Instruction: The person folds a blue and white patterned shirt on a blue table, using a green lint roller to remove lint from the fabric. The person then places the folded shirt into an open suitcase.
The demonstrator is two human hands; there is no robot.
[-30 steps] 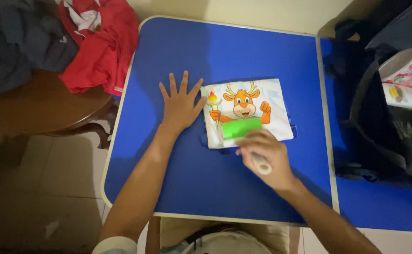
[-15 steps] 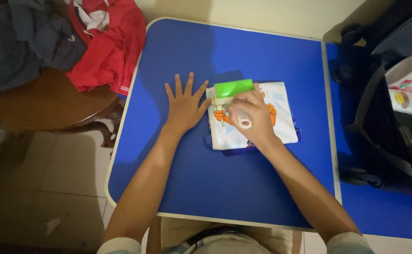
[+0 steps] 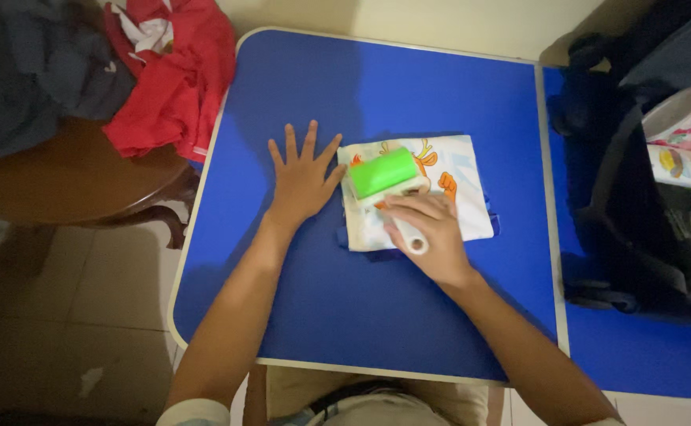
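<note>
Right hand [image 3: 428, 237], fingers clamped on green lint roller [image 3: 382, 173] atop folded printed garment [image 3: 456, 197]; left hand [image 3: 304, 177] flat, fingers apart, on blue table [image 3: 377, 87].

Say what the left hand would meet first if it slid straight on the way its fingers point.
The left hand points up the blue table; the way looks free to the far edge.

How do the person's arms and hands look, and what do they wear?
Both forearms are bare, and the left hand and right hand wear no gloves. No rings or watch show. Pale sleeve edges appear near the upper arms, at the picture's bottom.
</note>
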